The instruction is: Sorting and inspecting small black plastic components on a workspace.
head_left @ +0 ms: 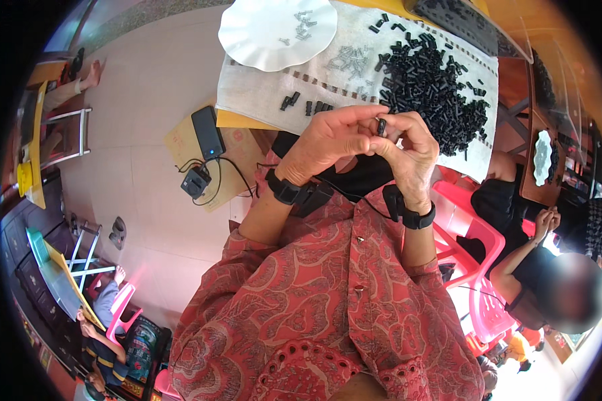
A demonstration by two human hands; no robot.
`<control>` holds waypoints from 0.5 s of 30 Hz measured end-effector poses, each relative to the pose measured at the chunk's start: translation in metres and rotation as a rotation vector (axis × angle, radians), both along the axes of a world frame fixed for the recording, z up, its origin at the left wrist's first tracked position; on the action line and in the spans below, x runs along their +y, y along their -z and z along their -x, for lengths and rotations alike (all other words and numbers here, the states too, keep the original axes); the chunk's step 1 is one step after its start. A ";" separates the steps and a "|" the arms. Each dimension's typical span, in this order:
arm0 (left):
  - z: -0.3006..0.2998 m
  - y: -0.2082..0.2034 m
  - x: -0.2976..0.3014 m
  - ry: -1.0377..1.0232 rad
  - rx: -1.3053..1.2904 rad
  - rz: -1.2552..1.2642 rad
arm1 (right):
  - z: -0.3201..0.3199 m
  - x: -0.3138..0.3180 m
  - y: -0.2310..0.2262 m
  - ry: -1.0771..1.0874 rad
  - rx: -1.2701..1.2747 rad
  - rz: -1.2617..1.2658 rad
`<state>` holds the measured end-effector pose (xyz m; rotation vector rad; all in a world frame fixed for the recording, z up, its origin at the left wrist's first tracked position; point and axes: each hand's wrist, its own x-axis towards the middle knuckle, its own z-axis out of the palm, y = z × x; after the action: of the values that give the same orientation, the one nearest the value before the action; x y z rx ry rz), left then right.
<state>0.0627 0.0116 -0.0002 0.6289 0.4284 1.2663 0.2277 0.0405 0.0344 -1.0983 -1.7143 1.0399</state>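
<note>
Both my hands meet in front of me over the near edge of the cloth-covered table. A small black plastic piece is pinched between the fingertips of my left hand and my right hand. Beyond my right hand spreads a big heap of similar black pieces. To the left a short row of black pieces lies on the white cloth. Small clear pieces are scattered further back, and several more rest on a white scalloped plate.
A dark tray stands at the table's far right. On the floor to the left, a black power bank and a small cabled device lie on cardboard. Pink plastic chairs and a seated person are at my right; others sit at far left.
</note>
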 end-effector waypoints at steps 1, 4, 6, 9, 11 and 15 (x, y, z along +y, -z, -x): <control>0.002 0.001 -0.001 0.000 -0.001 0.001 | 0.000 -0.001 -0.002 0.006 -0.025 -0.021; 0.005 0.003 -0.001 0.028 0.098 -0.003 | 0.001 -0.003 -0.003 0.015 -0.037 -0.008; 0.006 0.006 0.000 0.014 0.152 -0.007 | 0.002 -0.003 -0.002 0.009 -0.037 -0.035; 0.005 0.004 0.000 -0.021 0.162 -0.021 | 0.004 -0.002 -0.003 0.001 -0.027 -0.053; 0.005 0.005 -0.001 -0.027 0.173 -0.019 | 0.005 -0.003 -0.004 -0.002 -0.018 -0.043; 0.008 0.006 -0.003 0.010 0.166 0.011 | 0.005 -0.007 -0.005 0.009 0.003 -0.019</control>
<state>0.0547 0.0089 -0.0064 0.7290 0.5686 1.2054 0.2231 0.0333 0.0392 -1.0916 -1.7121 1.0170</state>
